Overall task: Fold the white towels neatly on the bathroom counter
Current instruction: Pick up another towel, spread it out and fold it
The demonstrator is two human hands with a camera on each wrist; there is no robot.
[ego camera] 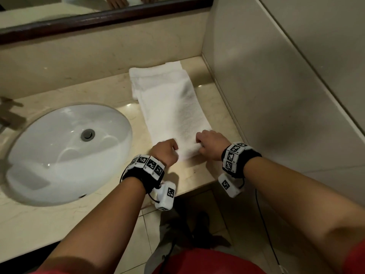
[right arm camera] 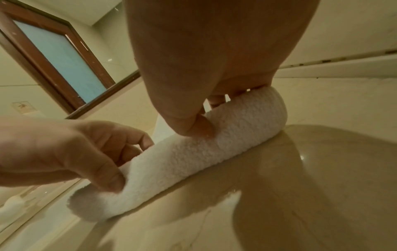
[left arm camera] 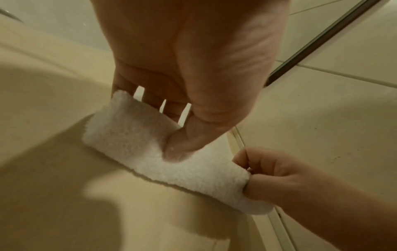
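Towel (ego camera: pixel 173 107) on counter (ego camera: pixel 126 107), right of sink (ego camera: pixel 65 153); mirror (ego camera: pixel 98 18) seemingly behind.

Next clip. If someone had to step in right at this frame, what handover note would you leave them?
Left hand: grips the near end of the towel at its left corner, thumb pressed into the cloth.
Right hand: pinches the same end at its right corner.
Towel: one white towel laid out as a long strip on the counter, right of the sink, far end near the back wall.
Done: narrowed lengthwise; the near end is turned over into a small roll.
Left: carry the near end toward the far end, then square up the edges. No other towel is in view.
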